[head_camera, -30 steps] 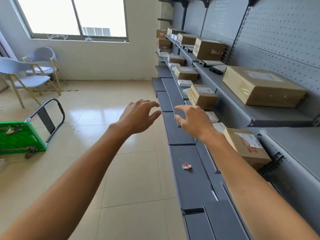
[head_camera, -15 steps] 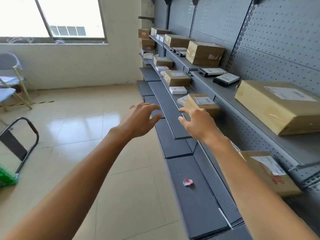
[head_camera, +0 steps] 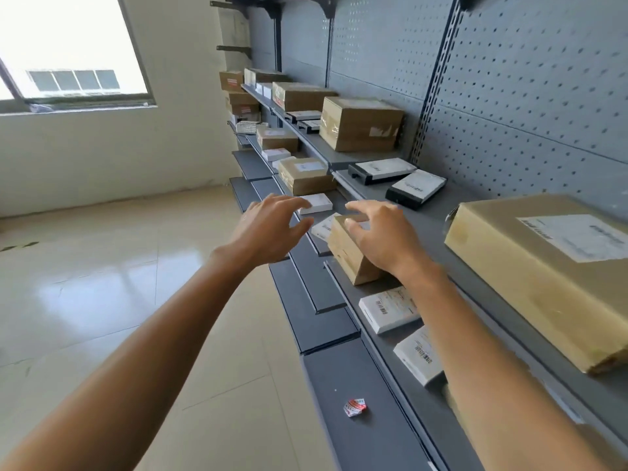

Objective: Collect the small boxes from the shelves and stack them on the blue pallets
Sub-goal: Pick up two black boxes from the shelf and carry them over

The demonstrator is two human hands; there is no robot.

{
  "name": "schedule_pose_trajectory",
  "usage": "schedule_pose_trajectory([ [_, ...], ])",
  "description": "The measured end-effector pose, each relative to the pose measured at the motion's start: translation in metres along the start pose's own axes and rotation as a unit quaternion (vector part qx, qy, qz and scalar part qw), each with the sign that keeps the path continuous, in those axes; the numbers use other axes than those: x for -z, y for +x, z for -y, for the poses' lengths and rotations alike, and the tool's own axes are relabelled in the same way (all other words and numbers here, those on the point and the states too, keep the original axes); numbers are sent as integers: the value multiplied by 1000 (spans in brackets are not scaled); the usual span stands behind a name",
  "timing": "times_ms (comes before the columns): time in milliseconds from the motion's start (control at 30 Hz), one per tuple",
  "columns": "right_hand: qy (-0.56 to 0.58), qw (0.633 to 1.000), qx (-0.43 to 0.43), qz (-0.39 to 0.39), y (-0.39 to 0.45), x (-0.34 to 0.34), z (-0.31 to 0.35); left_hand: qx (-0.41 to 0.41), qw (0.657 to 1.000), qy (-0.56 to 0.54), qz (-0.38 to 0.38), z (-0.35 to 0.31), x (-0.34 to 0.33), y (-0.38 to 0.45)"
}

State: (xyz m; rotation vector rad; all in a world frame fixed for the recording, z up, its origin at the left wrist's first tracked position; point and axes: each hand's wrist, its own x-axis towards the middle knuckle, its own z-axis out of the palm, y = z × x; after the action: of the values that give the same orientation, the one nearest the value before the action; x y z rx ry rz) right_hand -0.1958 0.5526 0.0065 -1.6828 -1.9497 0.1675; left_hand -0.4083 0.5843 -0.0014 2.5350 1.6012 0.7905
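1. since a second ago both hands have closed in on the shelf.
2. right hand (head_camera: pixel 380 239): spread, empty, over the small brown box (head_camera: pixel 350 258), contact unclear; left hand (head_camera: pixel 272 229): released, at its 9 o'clock. pickup looks imminent.
3. box: taped cardboard, upright, on the middle shelf (head_camera: pixel 401 338).

Left of the grey metal shelves (head_camera: pixel 343 164) the glossy tiled floor (head_camera: pixel 102 283) lies open. On the middle shelf, a small brown cardboard box (head_camera: pixel 346 256) stands at the front edge; flat white boxes (head_camera: pixel 387 309) crowd its near side, a white carton (head_camera: pixel 316 202) its far side. The large taped brown parcel (head_camera: pixel 543 277) fills the upper shelf just right.
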Motion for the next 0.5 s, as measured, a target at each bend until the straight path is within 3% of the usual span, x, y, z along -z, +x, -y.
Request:
schedule_pose_trajectory([
  [500,-58,987,-133,-73,95,-4,-65,-98,994,-46,27,11,-75,167],
])
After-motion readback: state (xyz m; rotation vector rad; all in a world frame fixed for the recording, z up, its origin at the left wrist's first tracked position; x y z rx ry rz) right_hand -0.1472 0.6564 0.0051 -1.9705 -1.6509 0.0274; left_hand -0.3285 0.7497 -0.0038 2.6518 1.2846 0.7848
